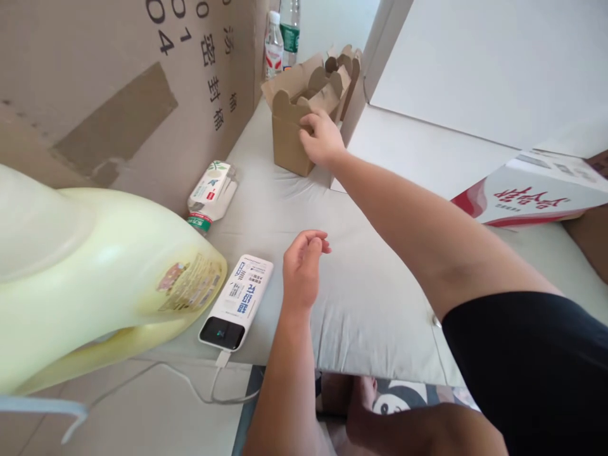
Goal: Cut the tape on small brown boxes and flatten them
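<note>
Against the near right corner of a small brown cardboard box (pixel 289 140) is my right hand (pixel 323 136). Its thumb and fingers close on the box's upper edge, and the fingertips are partly hidden. The box stands upright, with scalloped flaps raised and its top open; whatever lies inside is hard to make out. Over the grey cloth-covered surface (pixel 370 272), my left hand (pixel 304 266) is held in front of me. Its fingers are loosely bent and nothing shows in them. A white power bank (pixel 237 301) with a dark display and a plugged-in cable lies left of it.
A large carton (pixel 118 76) and a pale yellow jug (pixel 118 253) take up the left. An empty plastic bottle (pixel 213 193) lies beside them. Two bottles (pixel 280 41) stand behind the small box. White panels (pixel 475 69) and a red-and-white carton (pixel 536 190) occupy the right.
</note>
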